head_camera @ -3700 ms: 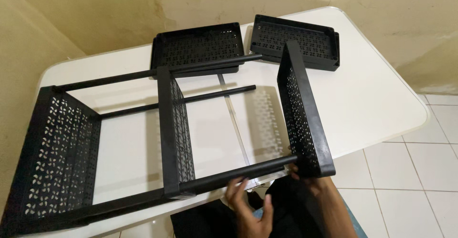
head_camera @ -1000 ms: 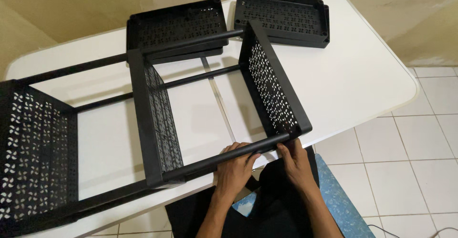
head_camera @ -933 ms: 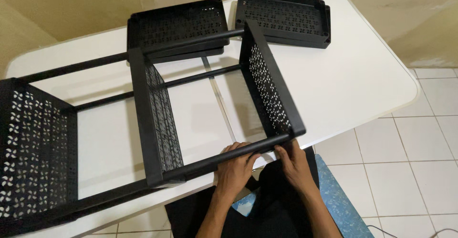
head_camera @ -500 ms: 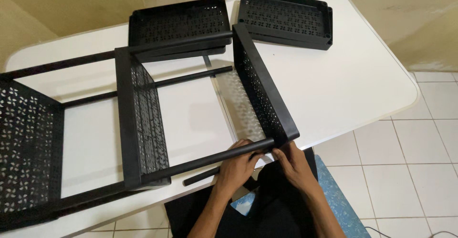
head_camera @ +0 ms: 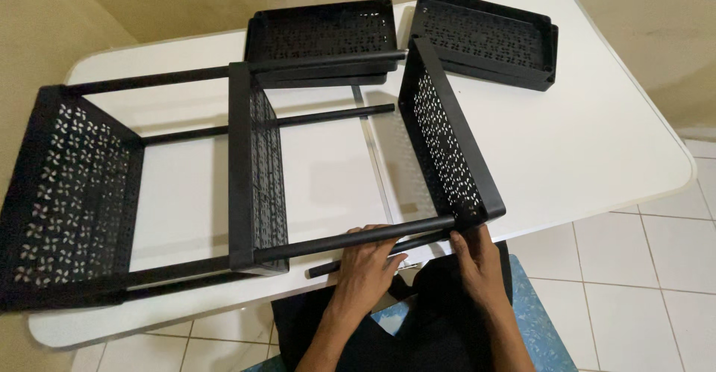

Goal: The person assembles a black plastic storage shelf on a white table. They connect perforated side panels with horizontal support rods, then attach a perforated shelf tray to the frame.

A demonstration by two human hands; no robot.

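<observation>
Black rack (head_camera: 253,171) shifted right, hands unmoved

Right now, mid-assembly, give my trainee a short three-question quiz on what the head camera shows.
1. True or false: the rack stands upright on the white table.
2. How many loose black trays lie at the table's far side? A) one B) two C) three
3. What does the left hand rest on?

Key
1. False: it lies on its side, poles running along the table.
2. B: two, side by side, the second tray to the right.
3. The near pole, while the right hand touches the end shelf at its near corner.
</observation>
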